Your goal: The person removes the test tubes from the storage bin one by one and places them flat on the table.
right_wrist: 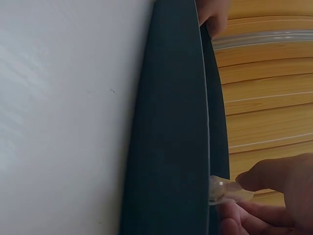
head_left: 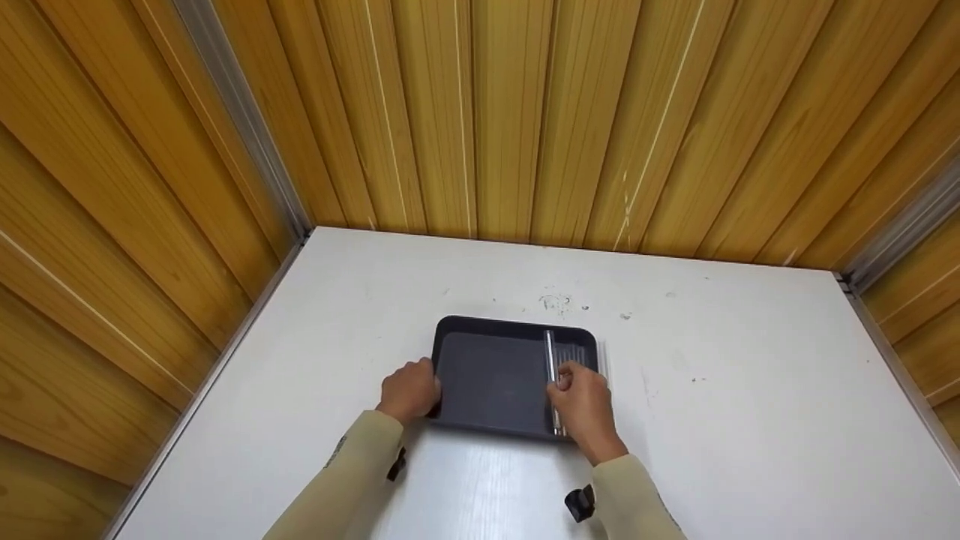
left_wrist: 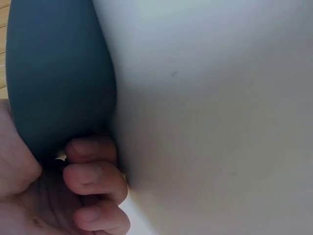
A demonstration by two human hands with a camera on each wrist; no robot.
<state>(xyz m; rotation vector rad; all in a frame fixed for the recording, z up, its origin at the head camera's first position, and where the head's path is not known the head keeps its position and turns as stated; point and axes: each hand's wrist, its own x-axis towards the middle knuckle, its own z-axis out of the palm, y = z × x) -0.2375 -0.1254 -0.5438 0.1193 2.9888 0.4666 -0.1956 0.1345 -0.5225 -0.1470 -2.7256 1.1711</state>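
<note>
One dark tray [head_left: 491,379] lies flat on the counter [head_left: 750,390]. Left hand [head_left: 410,390] grips its left rim, presumably to steady it; right hand [head_left: 586,401] pinches a clear tube [head_left: 551,352] inside, toward the tray's right wall, roughly parallel, likely for alignment.

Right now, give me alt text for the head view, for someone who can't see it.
A person's right hand pinches a clear tube at the right side of a dark tray; the left hand grips the tray's left edge. The tray is on a white table backed by planked walls.
</note>
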